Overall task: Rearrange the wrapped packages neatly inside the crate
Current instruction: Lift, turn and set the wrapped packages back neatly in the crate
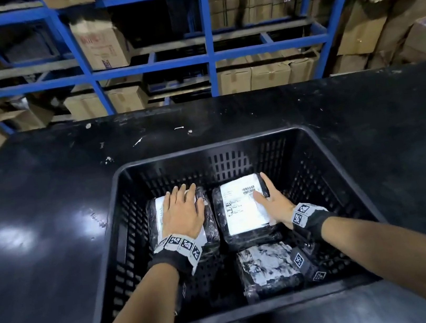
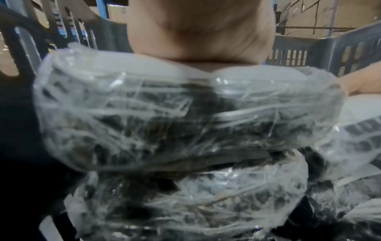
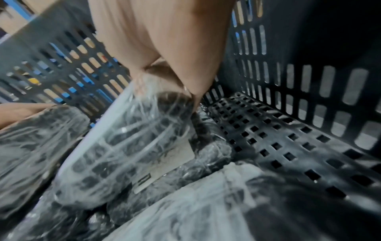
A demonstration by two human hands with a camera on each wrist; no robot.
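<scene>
1. I see blue shelving [image 1: 153, 65] stacked with cardboard boxes [image 1: 100, 46] running along the far side, behind everything else.
2. The black table [image 1: 48, 213] fills the middle of the head view; white scraps dot its far part.
3. The black slotted crate [image 1: 322, 145] sits on the near part of the table, with both of my forearms reaching into it from the near edge.
4. Three stacks of wrapped packages lie on the crate floor. The left package [image 1: 209, 217] and the right package [image 1: 240, 207] sit side by side toward the far wall, almost touching; the right one shows a white shipping label face up.
5. A third package [image 1: 266, 269] with a crumpled white face lies nearer to me, just in front of the right package. The left wrist view shows a further wrapped bundle under the left package [image 2: 164, 114].
6. My left hand [image 1: 183, 212] lies palm down on top of the left package, fingers straight and slightly spread, their tips at its far edge. It grips nothing.
7. My right hand [image 1: 273, 202] holds the right package: the thumb rests across the label, and the fingers [image 1: 266, 181] run along its right side toward the far corner.
8. In the right wrist view the fingers [image 3: 185, 65] press against that package's side [image 3: 128, 146], which is tilted beside the bare crate floor [image 3: 288, 138].
</scene>
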